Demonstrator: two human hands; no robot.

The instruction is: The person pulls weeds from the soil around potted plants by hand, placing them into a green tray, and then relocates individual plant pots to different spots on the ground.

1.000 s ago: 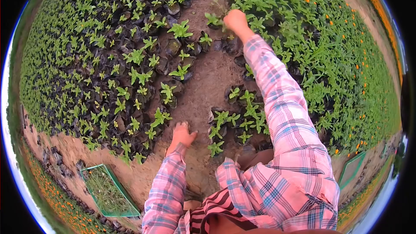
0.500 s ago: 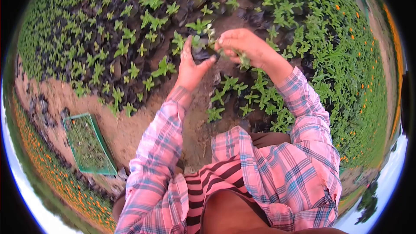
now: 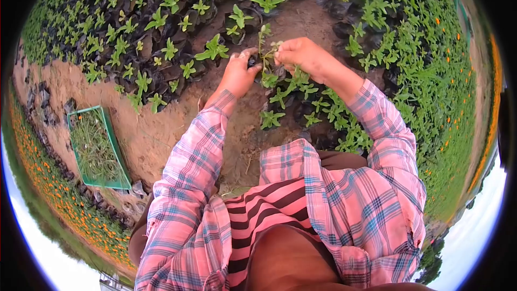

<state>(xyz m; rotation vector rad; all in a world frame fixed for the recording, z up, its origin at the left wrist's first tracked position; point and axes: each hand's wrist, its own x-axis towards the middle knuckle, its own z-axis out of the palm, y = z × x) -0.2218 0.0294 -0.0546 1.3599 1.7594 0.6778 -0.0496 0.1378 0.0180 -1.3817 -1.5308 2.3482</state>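
Hands dropped groundward since half-second ago. Left hand (image 3: 238, 73) cups black pot (image 3: 252, 61); right hand (image 3: 299, 54) pinches seedling (image 3: 263, 35) just above it. Likely tidying seedling; next needs pot steady, gentle pinch.

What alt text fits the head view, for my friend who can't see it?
A person in a pink plaid shirt holds a small black bag in the left hand while the right hand pinches its seedling. Rows of bagged seedlings flank a dirt path, and a green tray lies to the left.
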